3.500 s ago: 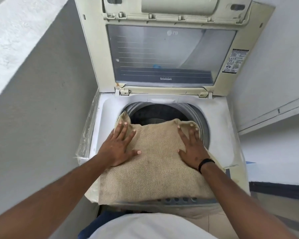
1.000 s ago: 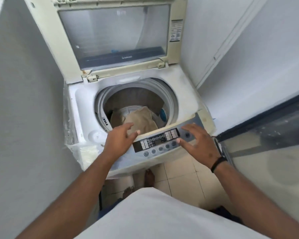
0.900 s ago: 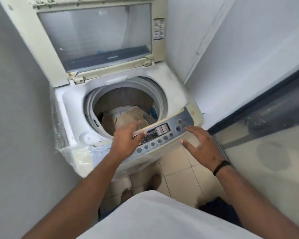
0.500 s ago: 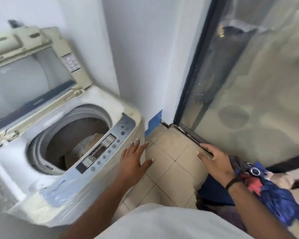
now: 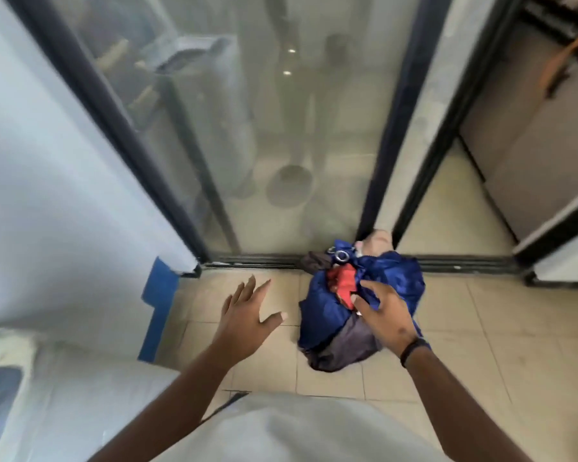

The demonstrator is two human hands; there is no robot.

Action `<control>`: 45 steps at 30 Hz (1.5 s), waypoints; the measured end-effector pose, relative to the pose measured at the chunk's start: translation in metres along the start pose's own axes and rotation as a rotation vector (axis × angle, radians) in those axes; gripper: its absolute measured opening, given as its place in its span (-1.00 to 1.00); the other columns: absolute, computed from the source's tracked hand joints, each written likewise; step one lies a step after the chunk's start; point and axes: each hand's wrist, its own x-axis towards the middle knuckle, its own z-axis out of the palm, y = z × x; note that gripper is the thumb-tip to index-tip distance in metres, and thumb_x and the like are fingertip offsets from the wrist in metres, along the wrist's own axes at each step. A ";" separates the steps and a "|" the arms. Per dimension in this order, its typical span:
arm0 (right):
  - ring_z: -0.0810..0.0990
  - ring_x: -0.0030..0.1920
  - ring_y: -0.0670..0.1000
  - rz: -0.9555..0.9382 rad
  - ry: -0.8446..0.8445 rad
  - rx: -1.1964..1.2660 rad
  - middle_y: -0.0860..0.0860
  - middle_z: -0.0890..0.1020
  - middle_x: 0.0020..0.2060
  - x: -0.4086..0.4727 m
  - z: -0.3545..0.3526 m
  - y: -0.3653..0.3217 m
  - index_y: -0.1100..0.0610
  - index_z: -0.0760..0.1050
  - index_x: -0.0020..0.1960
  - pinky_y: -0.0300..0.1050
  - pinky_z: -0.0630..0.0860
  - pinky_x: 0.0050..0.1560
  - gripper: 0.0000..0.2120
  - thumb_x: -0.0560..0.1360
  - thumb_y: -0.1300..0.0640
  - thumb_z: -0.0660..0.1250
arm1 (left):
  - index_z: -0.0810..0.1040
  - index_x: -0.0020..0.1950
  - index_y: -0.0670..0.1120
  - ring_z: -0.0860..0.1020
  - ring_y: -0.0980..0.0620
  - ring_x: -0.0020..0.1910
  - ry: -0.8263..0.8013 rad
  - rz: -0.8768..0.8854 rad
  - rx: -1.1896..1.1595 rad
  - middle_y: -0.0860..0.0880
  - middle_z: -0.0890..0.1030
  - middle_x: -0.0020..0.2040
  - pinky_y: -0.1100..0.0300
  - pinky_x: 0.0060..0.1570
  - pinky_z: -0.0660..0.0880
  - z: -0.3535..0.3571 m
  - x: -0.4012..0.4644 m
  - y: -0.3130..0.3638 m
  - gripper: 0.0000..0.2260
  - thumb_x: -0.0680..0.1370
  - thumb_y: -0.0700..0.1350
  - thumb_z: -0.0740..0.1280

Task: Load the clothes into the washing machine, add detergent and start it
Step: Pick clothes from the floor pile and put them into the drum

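Loading is judged incomplete: clothes [image 5: 357, 301] remain piled on the floor [image 5: 481, 345] by the glass door, right hand [image 5: 386, 320] open over them, left hand [image 5: 247, 315] open and empty, washer [image 5: 64, 405] at lower left.

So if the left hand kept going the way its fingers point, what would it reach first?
Probably the bare floor tiles ahead of the left hand, then the glass door's bottom track. The pile of clothes lies off to its right. Depth is hard to judge.

both arms outstretched; left hand [image 5: 246, 316] and right hand [image 5: 386, 315] spread
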 end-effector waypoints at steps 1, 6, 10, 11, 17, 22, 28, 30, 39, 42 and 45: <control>0.55 0.17 0.00 0.049 0.029 0.010 -0.06 0.55 0.08 -0.004 -0.009 0.014 0.08 0.56 0.26 -0.25 0.36 0.12 -0.66 0.51 0.03 0.44 | 0.10 0.63 0.14 0.01 -0.07 0.62 -0.028 0.019 0.009 -0.06 0.04 0.65 -0.05 0.54 0.00 0.006 0.009 0.010 -0.31 0.56 0.29 0.26; 0.53 0.28 0.15 0.260 0.110 0.042 0.12 0.55 0.27 -0.022 -0.034 0.067 0.08 0.50 0.37 -0.02 0.45 0.28 -0.54 0.51 -0.02 0.43 | 0.16 0.61 0.15 0.06 -0.10 0.61 -0.201 0.107 0.045 -0.09 0.10 0.64 -0.02 0.53 0.05 0.042 0.050 0.045 -0.25 0.47 0.37 0.24; 0.59 0.13 0.12 0.334 0.122 0.011 0.10 0.55 0.27 -0.020 -0.041 0.080 0.08 0.46 0.40 -0.13 0.45 0.16 -0.50 0.51 -0.03 0.43 | 0.22 0.60 0.12 0.13 -0.11 0.60 -0.269 0.167 0.045 -0.12 0.19 0.61 -0.07 0.52 0.15 0.069 0.095 0.064 -0.12 0.33 0.48 0.06; 0.59 0.13 0.12 0.328 0.109 -0.011 0.09 0.54 0.29 -0.015 -0.042 0.080 0.08 0.45 0.42 -0.14 0.45 0.16 -0.49 0.51 -0.03 0.42 | 0.24 0.59 0.11 0.14 -0.10 0.60 -0.283 0.178 0.036 -0.12 0.21 0.60 -0.07 0.51 0.17 0.075 0.108 0.068 -0.11 0.32 0.48 0.05; 0.44 0.41 0.08 0.340 0.018 -0.096 0.06 0.44 0.44 0.031 -0.040 0.077 0.07 0.33 0.51 -0.09 0.41 0.35 -0.40 0.54 -0.10 0.36 | 0.23 0.59 0.09 0.14 -0.10 0.60 -0.439 0.181 0.031 -0.14 0.21 0.60 -0.06 0.50 0.21 0.102 0.169 0.077 -0.09 0.31 0.49 0.03; 0.31 0.50 0.07 0.380 -0.123 -0.150 0.05 0.32 0.52 0.081 -0.019 0.087 0.01 0.18 0.58 -0.06 0.37 0.39 -0.34 0.56 -0.06 0.34 | 0.19 0.61 0.07 0.13 -0.16 0.60 -0.571 0.201 0.081 -0.17 0.16 0.61 -0.12 0.49 0.20 0.117 0.209 0.073 -0.27 0.51 0.31 0.27; 0.47 0.31 0.06 0.453 -0.255 -0.051 0.02 0.48 0.35 0.138 0.039 0.116 -0.01 0.24 0.54 -0.14 0.41 0.17 -0.41 0.55 0.04 0.33 | 0.47 0.45 0.00 0.50 -0.07 0.34 -0.680 -0.026 -0.066 -0.05 0.50 0.42 0.00 0.30 0.44 0.167 0.245 0.060 -0.56 0.57 0.04 0.35; 0.52 0.16 0.04 0.526 -0.291 0.050 -0.02 0.58 0.13 0.170 0.079 0.153 -0.07 0.38 0.38 -0.14 0.42 0.06 -0.57 0.53 0.04 0.32 | 0.51 0.41 -0.04 0.54 -0.04 0.29 -0.725 -0.162 -0.165 -0.06 0.55 0.36 0.03 0.27 0.47 0.215 0.267 0.049 -0.58 0.56 0.00 0.36; 0.43 -0.31 0.04 0.807 -0.102 0.241 -0.05 0.41 -0.43 0.316 0.190 0.254 0.10 0.40 -0.31 -0.08 0.35 -0.27 -0.56 0.44 -0.22 0.41 | 0.59 -0.14 -0.09 0.65 -0.21 0.04 -0.420 -0.654 -0.524 -0.19 0.70 0.00 -0.12 0.13 0.57 0.341 0.365 0.004 -0.65 0.50 0.17 0.20; 0.62 -0.14 0.09 0.698 -0.256 0.138 0.02 0.64 -0.20 0.348 0.207 0.256 0.09 0.60 -0.02 -0.08 0.53 -0.13 -0.71 0.41 -0.09 0.47 | 0.55 -0.18 -0.08 0.66 -0.22 0.04 -0.378 -0.718 -0.613 -0.20 0.69 0.01 -0.22 0.16 0.56 0.362 0.389 -0.018 -0.57 0.43 0.27 0.16; 0.60 0.03 0.15 0.524 -0.362 -0.064 0.09 0.66 -0.01 0.357 0.214 0.246 0.06 0.53 0.19 -0.12 0.47 -0.07 -0.73 0.49 0.12 0.31 | 0.60 -0.09 -0.09 0.66 -0.21 0.03 -0.405 -0.722 -0.634 -0.17 0.70 0.01 -0.21 0.16 0.56 0.359 0.397 -0.020 -0.60 0.53 0.21 0.20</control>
